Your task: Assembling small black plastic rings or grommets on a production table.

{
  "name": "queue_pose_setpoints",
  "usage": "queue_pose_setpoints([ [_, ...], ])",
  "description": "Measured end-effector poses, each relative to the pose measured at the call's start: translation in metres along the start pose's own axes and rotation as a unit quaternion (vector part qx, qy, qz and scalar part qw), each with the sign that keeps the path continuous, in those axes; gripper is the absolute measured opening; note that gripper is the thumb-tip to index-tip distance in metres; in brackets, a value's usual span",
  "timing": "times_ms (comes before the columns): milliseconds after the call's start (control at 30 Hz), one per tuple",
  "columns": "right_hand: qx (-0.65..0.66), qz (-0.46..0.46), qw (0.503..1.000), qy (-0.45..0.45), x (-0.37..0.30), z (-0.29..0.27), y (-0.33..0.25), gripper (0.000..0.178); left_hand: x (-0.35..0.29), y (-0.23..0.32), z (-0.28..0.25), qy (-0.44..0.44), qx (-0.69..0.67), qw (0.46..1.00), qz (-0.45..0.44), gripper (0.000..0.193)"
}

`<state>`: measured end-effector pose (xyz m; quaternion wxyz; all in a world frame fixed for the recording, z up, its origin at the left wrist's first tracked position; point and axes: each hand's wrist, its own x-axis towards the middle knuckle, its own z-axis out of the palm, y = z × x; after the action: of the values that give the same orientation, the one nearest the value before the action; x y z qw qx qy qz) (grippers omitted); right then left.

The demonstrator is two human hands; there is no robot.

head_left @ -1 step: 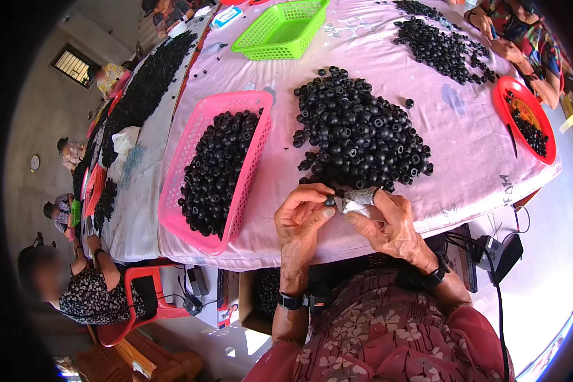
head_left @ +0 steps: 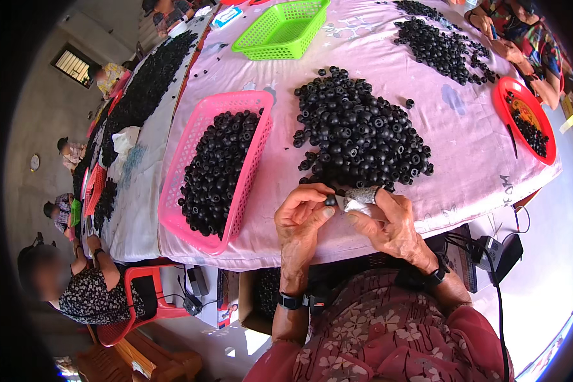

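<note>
Fingertips of the left grip point(head_left: 302, 211) cover part of a black bead point(head_left: 330, 200). At the right grip point(head_left: 391, 223), thumb and fingers hide much of a grey-and-white piece point(head_left: 359, 207); whether it is held or wrapped around a finger cannot be told. Just beyond both grips, the inside of the bead pile point(head_left: 356, 130) is buried. Left of the left grip, beads conceal the floor of the pink basket point(head_left: 247, 178). Far beyond, a black heap point(head_left: 149, 83) blurs together. Past the right grip, the upper edge crops a co-worker point(head_left: 522, 35).
</note>
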<state>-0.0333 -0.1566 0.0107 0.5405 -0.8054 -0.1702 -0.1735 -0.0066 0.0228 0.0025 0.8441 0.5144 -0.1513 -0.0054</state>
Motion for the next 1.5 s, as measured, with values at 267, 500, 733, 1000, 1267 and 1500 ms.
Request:
queue_pose_setpoints([
  [267,0.043,0.012,0.998,0.043,0.003,-0.001,0.002,0.028,0.004,0.004,0.007,0.047,-0.013,0.999,-0.017,0.023],
  [500,0.015,0.025,0.999,0.025,0.002,-0.002,0.001,0.027,0.002,0.001,0.004,0.043,-0.02,0.998,-0.028,0.021],
  [733,-0.003,0.02,0.999,0.027,0.004,-0.001,-0.003,0.026,0.003,0.005,0.005,0.051,-0.015,0.998,-0.018,0.016],
  [1000,-0.023,0.021,0.999,0.008,0.005,-0.006,-0.005,0.025,-0.002,0.027,0.009,0.128,0.215,0.961,0.121,0.017],
  [1267,0.004,0.034,0.999,0.016,0.003,-0.004,-0.001,0.027,-0.003,0.058,0.0,0.212,0.264,0.928,0.154,0.016],
  [1500,0.029,0.005,0.999,0.046,0.003,0.002,0.0,0.029,0.001,0.1,-0.021,0.316,0.44,0.817,0.199,0.016],
])
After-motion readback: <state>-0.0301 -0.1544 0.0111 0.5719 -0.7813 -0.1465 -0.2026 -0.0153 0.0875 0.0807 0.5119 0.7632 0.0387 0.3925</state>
